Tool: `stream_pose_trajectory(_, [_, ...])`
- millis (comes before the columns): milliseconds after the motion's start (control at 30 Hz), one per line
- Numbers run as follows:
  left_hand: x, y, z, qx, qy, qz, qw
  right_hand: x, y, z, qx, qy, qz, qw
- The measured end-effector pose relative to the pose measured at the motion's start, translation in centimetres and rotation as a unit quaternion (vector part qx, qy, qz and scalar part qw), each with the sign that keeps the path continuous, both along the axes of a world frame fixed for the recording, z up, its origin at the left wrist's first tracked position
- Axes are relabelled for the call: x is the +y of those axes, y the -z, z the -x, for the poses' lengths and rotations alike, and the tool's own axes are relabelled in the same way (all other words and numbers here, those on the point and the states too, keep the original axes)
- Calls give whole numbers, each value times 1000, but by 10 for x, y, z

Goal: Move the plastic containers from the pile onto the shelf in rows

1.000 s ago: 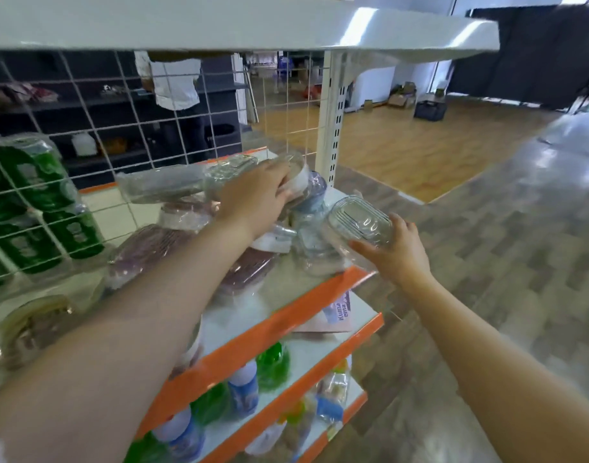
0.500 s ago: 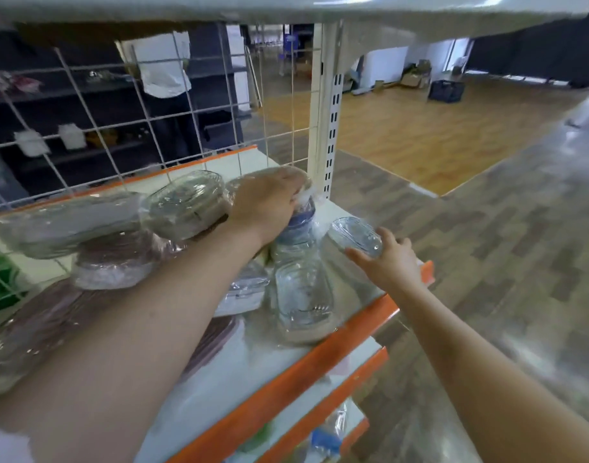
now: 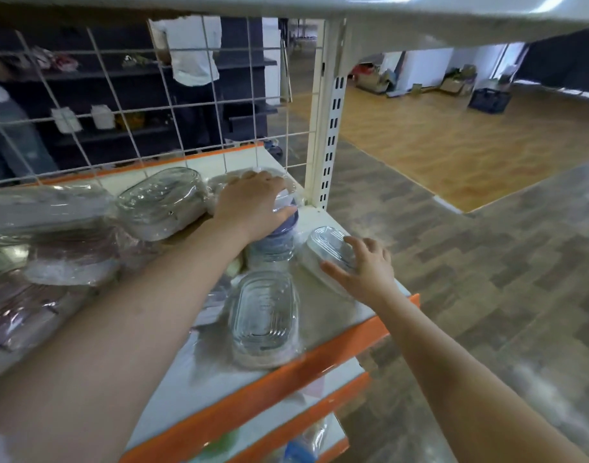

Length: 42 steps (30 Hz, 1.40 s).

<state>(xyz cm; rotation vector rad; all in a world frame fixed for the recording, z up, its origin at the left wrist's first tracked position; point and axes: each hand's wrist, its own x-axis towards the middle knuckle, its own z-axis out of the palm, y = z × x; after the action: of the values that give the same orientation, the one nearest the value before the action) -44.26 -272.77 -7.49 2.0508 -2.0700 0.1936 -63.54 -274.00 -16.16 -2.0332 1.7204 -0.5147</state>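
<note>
A: Shelf [image 3: 339, 332] first, the white one with the orange edge. How much of the work is done on it?

B: I judge it is only begun. The pile [image 3: 62, 242] of wrapped containers lies on the shelf far from the white post [image 3: 326, 128], and it looks large and not sorted.

A: And near the post?

B: Near the post I see a few containers apart from the pile. A clear container [image 3: 264, 315] lies flat at the front edge, in line with the post. Behind it, closer to the post, stands a container with a blue lid [image 3: 279, 243].

A: What do the hands do?

B: The left hand [image 3: 253, 205] rests on top of this blue-lidded container, fingers curled over the wrapped plastic. The right hand [image 3: 363, 269] has its fingers bent around a small container [image 3: 326, 248] and holds it against the shelf, on the open side just in front of the post.

A: So a row?

B: Perhaps the start of one. Most containers remain in the pile, I think.
</note>
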Motion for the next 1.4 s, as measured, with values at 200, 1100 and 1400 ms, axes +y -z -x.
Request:
stream_pose_trajectory(200, [14, 3, -2, 23, -42, 26, 999, -8, -11, -5, -5, -39, 30, 999])
stream_pose_trajectory(1100, [314, -19, -135, 17, -204, 66, 977, 181, -53, -186, -129, -275, 113, 946])
stream_pose_trajectory(1400, [510, -10, -225, 32, -314, 4, 949, 347, -50, -306, -145, -367, 96, 914])
